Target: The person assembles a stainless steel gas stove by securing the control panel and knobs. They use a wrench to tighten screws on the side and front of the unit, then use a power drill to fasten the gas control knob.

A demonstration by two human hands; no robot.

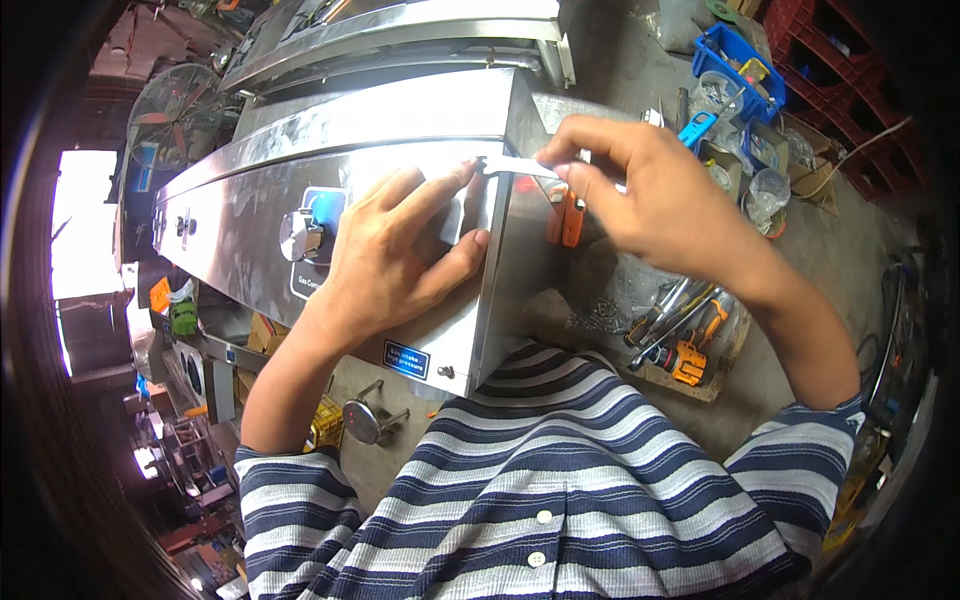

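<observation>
A long stainless steel cabinet (400,130) with a control knob (301,236) on its front panel lies before me. My right hand (640,180) pinches a slim, bright metal spanner (520,166), whose far end meets a small dark bolt (481,163) at the panel's upper right corner. Glare blurs that contact. My left hand (400,235) rests on the panel with fingers apart, its index fingertip beside the bolt. A similar bolt (446,372) sits at the lower corner, near a blue label (407,359).
An orange-handled tool (566,218) is beyond the cabinet's right end. On the floor to the right lie an orange power drill (688,362), several hand tools and a blue crate (740,70). A round metal stool (366,422) stands below the cabinet; a fan (175,115) is far left.
</observation>
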